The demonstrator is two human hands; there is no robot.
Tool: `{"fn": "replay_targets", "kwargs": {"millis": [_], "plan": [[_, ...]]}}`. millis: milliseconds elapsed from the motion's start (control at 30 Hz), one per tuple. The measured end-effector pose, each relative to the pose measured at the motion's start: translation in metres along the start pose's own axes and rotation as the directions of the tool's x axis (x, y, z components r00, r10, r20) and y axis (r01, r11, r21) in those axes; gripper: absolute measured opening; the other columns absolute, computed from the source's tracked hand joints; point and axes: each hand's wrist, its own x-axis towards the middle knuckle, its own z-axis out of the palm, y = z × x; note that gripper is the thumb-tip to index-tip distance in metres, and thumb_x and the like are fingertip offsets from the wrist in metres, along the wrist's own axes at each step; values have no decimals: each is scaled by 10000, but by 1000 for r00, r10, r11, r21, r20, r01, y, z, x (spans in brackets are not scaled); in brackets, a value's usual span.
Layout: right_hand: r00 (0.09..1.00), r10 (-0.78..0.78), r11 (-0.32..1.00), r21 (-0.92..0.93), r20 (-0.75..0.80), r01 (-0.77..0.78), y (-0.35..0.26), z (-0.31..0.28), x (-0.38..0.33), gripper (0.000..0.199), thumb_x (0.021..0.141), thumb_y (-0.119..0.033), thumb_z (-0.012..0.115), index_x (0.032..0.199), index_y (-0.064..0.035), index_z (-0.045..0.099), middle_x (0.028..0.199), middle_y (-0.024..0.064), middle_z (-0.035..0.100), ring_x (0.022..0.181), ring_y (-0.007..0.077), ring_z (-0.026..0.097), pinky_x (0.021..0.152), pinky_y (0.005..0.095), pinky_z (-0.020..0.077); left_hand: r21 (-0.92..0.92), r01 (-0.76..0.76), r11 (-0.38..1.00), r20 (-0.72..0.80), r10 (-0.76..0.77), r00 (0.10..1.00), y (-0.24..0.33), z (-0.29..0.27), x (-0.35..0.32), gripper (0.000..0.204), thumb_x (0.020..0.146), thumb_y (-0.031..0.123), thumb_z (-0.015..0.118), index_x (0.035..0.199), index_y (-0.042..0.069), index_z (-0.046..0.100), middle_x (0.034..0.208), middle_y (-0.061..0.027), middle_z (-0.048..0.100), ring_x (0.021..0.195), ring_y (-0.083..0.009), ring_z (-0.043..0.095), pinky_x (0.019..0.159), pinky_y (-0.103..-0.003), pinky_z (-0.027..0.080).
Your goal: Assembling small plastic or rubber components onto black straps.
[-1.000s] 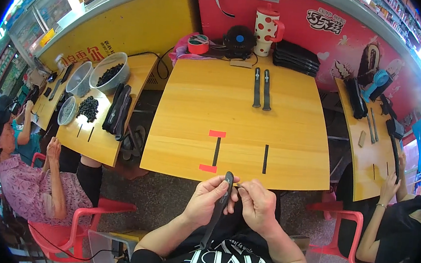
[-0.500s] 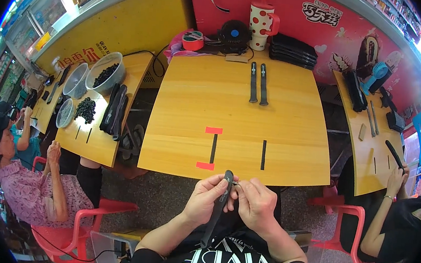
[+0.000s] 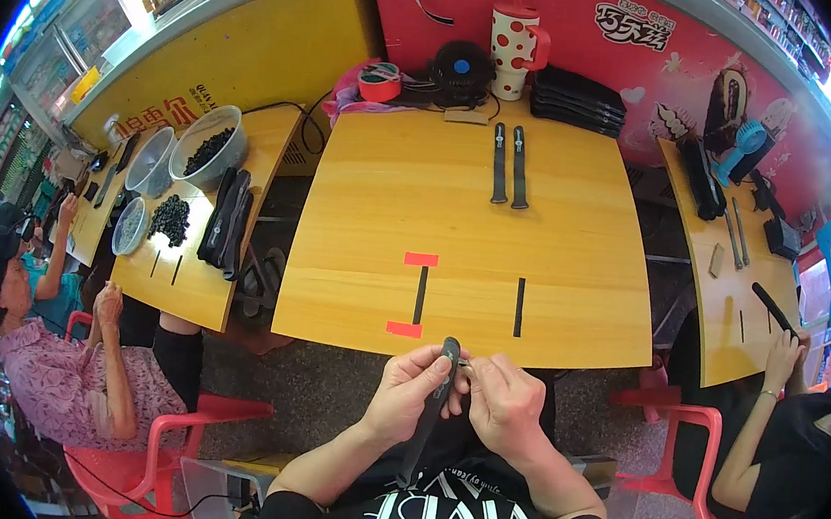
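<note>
Pinching one dark strip (image 3: 423, 428) between thumb and fingers of the left hand (image 3: 412, 386), just off the near edge of the surface (image 3: 381, 197), a little left of its middle. Holding it aslant, rounded end up and narrow length down toward the lap; flat, smooth-looking, matte. Pressing thumb and fingers of the right hand (image 3: 504, 396) together just beside the upper part of the strip; cannot tell about any small piece inside that pinch.

Facing smooth yellow wood with a faint grain. Counting two more strips (image 3: 510, 164) toward the far edge, right of the middle, side by side and apart, flared at their near ends. Counting two red tapes (image 3: 421, 259) toward the near edge, and two thin black bars (image 3: 519, 307), one running between the tapes, one farther right.

Finding along the far edge, from the left corner, one crumpled pink cloth (image 3: 347, 97), one red roll (image 3: 379, 84), one round black device (image 3: 462, 71), one tan block (image 3: 467, 118), one spotted cup (image 3: 511, 50) and, by the right corner, stacked soft black pouches (image 3: 577, 103), too overlapped to count surely.
</note>
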Motion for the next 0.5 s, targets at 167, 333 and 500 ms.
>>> {"fn": "replay_targets", "kwargs": {"millis": [167, 333, 500], "plan": [[993, -93, 986, -134, 67, 101, 0, -6, 2, 170, 694, 7, 634, 855, -41, 606, 703, 55, 544, 570, 216, 589, 468, 306, 452, 181, -106, 978, -60, 118, 991, -5, 0, -1, 225, 999, 153, 501, 1134, 2, 599, 849, -57, 650, 645, -98, 605, 568, -211, 487], [970, -195, 905, -356, 141, 234, 0, -9, 3, 189, 707, 8, 629, 895, -10, 618, 680, 72, 518, 561, 212, 582, 463, 304, 450, 389, -241, 889, -51, 282, 958, -12, -1, 1, 180, 985, 112, 523, 1078, -14, 612, 798, -35, 632, 619, -73, 573, 555, -203, 477], [994, 55, 924, 372, 98, -87, 9, -5, 5, 177, 734, 5, 634, 910, -4, 625, 663, 91, 530, 576, 222, 599, 481, 318, 473, 492, -253, 833, 9, 286, 958, -7, 0, 2, 203, 982, 91, 521, 1109, -44, 604, 801, -59, 631, 633, -98, 574, 555, -222, 486]]}}
